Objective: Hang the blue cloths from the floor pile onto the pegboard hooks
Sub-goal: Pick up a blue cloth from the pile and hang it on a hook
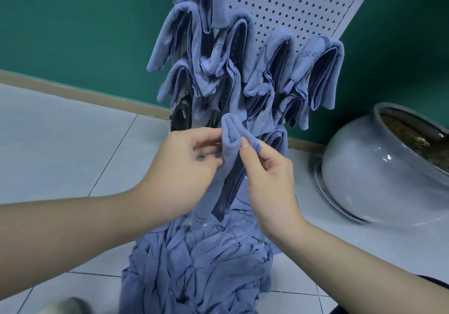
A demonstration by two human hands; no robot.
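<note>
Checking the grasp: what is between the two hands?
In the head view, a folded blue cloth held up between left hand and right hand.

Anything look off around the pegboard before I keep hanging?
The grey ceramic pot at the right looks tipped, its mouth leaning toward the wall. The pegboard appears slanted too, though the wide lens may exaggerate that. The cloth between both hands looks fine.

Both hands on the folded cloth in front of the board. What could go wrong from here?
1. The folded blue microfibre cloth is only pinched by the left hand and right hand; the fold may slip open.
2. The white perforated pegboard is crowded low down with hung blue cloths; a neighbour could get knocked off.
3. Its tail reaches the blue floor pile and may snag.
</note>
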